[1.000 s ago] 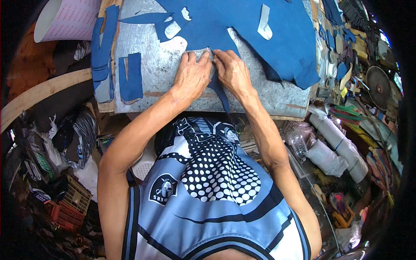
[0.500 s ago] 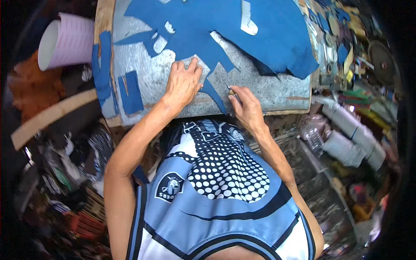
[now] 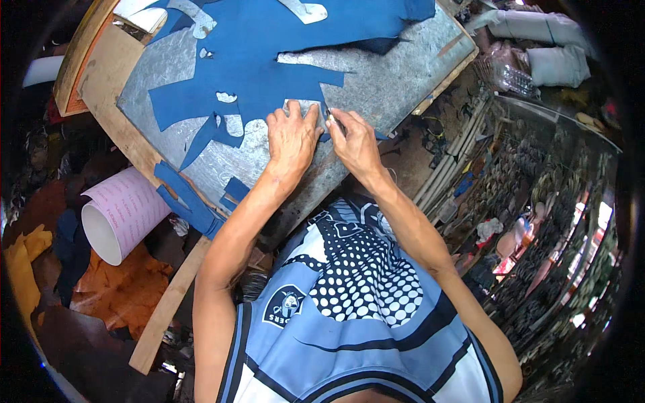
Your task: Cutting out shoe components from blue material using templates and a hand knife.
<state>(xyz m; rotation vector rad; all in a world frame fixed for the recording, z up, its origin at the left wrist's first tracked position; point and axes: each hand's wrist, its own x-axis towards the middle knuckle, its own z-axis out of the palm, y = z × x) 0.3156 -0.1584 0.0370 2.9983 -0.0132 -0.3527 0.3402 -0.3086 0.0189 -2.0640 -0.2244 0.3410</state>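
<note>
Left hand (image 3: 291,141) spread flat, right hand (image 3: 355,144) tight around a mostly hidden small tool (image 3: 330,117)

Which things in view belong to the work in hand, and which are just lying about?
In use:
- blue sheet, left hand at its edge
- small tool in the right hand
- grey board under the sheet

Apparently lying about:
- pink-and-white roll
- orange-brown piece
- white wrapped rolls
</note>
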